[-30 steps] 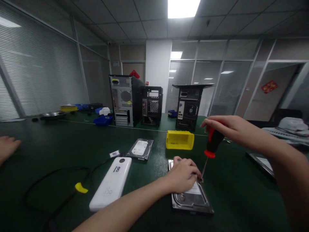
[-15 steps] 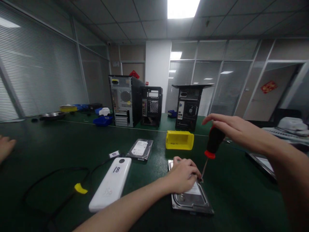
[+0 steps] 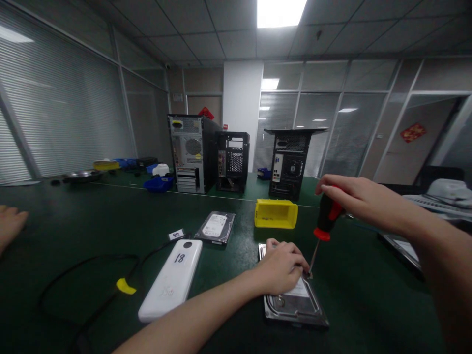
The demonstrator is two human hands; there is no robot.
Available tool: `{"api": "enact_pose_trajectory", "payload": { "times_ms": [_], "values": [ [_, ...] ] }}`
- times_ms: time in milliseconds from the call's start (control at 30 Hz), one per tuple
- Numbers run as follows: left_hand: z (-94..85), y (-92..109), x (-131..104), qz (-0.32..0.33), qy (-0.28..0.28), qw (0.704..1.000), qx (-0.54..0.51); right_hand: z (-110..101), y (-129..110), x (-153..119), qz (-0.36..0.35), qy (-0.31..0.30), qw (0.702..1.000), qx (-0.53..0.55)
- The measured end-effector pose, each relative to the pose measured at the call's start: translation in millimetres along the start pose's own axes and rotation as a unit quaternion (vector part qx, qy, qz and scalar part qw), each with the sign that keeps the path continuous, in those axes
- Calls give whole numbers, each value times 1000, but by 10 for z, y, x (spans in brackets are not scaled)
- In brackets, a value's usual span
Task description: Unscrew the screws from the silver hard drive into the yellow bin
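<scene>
A silver hard drive (image 3: pixel 295 307) lies flat on the green table in front of me. My left hand (image 3: pixel 283 268) rests on top of it, fingers curled over its right edge, holding it down. In my right hand (image 3: pixel 344 192) is a screwdriver (image 3: pixel 326 214) with a red and black handle, gripped from above around the top of the handle. Its thin shaft slants down to the drive's right edge, close to my left fingertips. What the tip meets is too small to make out.
A yellow bin (image 3: pixel 276 215) lies beyond the drive. To the left are a second hard drive (image 3: pixel 216 227), a white power bank (image 3: pixel 171 280) and a black cable (image 3: pixel 92 256). Computer cases (image 3: pixel 190 155) stand farther back. At the left edge is another person's hand (image 3: pixel 11 223).
The screwdriver handle has turned a little in my right hand, with more red showing, and my right fingers have shifted on it. My left hand stays on the drive.
</scene>
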State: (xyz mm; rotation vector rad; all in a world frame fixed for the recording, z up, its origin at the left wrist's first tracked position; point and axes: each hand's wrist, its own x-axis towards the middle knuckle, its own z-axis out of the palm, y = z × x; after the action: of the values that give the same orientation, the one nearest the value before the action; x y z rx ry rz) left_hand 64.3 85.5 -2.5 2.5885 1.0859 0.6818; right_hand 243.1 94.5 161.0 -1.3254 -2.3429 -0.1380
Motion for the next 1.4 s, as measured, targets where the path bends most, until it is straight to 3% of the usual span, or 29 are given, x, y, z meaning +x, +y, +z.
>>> {"api": "enact_pose_trajectory", "payload": {
  "times_ms": [200,467,700,900,1400],
  "values": [
    [-2,0,-1,7,3,1000,-3,-53,-86,-21,23,-58,998,2],
    [21,-16,6,5,6,1000,-4,-28,-46,-19,73,-63,994,56],
    [1,-5,3,1,-5,1000,-3,-45,-34,-20,35,-71,990,120],
    [-6,-4,-2,3,-2,1000,-8,-54,-74,-33,54,-101,988,104],
    [-11,13,2,0,-6,1000,-2,-58,48,-22,98,-99,990,21]
  ]
}}
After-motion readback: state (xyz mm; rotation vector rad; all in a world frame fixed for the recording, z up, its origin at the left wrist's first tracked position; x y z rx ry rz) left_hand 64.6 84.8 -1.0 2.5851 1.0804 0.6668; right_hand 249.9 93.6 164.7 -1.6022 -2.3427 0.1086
